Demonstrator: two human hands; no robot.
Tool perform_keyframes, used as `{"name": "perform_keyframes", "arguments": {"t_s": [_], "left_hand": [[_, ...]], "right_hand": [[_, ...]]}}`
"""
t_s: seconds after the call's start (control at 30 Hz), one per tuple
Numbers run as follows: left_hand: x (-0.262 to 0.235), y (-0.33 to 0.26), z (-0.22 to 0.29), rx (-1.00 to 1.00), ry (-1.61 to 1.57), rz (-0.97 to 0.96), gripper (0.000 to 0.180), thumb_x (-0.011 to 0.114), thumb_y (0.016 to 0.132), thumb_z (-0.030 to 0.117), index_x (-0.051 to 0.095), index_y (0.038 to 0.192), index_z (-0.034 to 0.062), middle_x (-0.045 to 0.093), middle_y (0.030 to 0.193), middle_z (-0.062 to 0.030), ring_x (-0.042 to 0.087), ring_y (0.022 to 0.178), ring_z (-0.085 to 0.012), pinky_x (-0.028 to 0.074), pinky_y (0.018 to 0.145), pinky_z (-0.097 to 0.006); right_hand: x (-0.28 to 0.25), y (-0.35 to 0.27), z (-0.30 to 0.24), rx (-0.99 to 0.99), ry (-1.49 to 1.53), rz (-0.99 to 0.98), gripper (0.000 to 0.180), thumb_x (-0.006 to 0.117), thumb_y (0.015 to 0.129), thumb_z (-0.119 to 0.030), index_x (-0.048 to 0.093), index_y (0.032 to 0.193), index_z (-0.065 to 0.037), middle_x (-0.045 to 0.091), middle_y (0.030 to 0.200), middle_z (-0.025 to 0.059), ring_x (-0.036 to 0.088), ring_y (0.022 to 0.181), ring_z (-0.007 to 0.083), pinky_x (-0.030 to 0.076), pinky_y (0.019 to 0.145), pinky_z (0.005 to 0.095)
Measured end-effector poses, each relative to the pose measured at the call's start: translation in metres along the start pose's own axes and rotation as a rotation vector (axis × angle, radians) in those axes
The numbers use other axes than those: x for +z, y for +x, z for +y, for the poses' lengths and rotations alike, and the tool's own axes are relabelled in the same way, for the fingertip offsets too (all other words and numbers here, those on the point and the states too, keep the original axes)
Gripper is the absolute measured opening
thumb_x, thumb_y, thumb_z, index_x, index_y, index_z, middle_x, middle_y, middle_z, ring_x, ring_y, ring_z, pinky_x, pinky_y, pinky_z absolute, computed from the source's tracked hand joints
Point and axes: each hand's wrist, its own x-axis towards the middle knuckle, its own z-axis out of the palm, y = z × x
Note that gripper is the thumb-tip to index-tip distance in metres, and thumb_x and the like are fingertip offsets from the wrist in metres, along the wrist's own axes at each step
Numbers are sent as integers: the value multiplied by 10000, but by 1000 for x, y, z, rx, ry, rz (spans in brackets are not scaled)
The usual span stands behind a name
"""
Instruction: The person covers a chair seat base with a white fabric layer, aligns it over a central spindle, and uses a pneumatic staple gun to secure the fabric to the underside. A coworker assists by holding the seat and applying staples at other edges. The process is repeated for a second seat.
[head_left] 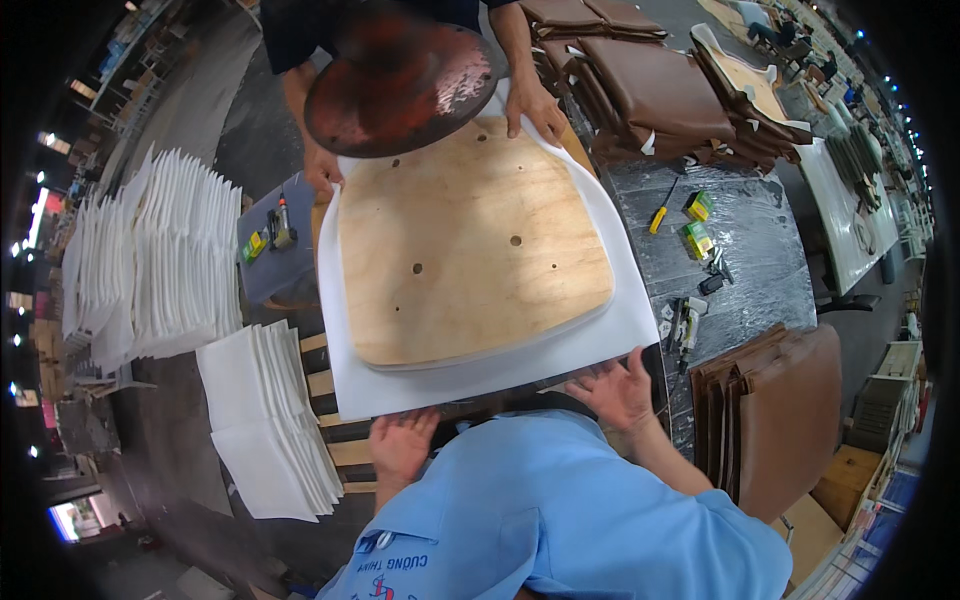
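A rounded plywood panel (470, 280) with several drilled holes lies on a larger white padding sheet (500, 372) in front of me. The sheet sticks out past the panel along the near edge and both sides. My left hand (402, 446) is palm up at the near left edge of the sheet, fingers stretched out and their tips by its border. By the near right corner, my right hand (614, 393) is turned up with its fingers spread. Across from me, a co-worker's hands (536, 108) hold the far corners of the sheet and panel.
White sheets (160, 255) stand stacked at left, with a lower pile (270, 420) nearer. Brown upholstery covers (655, 95) lie far right, others (785, 400) near right. A yellow screwdriver (660, 212), small boxes (697, 238) and a staple gun (690, 325) rest on the right table.
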Motion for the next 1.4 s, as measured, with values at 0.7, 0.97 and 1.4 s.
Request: {"name": "perform_keyframes", "arguments": {"t_s": [0.7, 0.97, 1.4], "left_hand": [[6, 7, 50, 123, 596, 334, 362, 580, 1100, 345, 666, 1219, 14, 746, 1131, -154, 751, 899, -341, 638, 801, -494], [75, 97, 168, 553, 1092, 399, 537, 631, 1094, 554, 719, 1181, 32, 698, 923, -51, 619, 768, -175, 510, 665, -346], [109, 130, 98, 872, 1807, 733, 562, 644, 1060, 537, 619, 1269, 16, 754, 1139, -317, 717, 1077, -535, 556, 917, -585]], "right_hand": [[51, -16, 7, -511, -802, 421, 200, 694, 1079, -173, 727, 1193, -12, 771, 1075, 112, 762, 955, 176, 618, 790, 318], [80, 98, -120, -842, -1494, 584, 595, 723, 1046, -447, 710, 1358, 59, 791, 1216, 169, 757, 1090, 292, 582, 951, 415], [107, 141, -71, -1094, -2074, 787, 469, 622, 1081, -499, 733, 1148, -48, 682, 976, 216, 711, 930, 458, 550, 805, 574]]}}
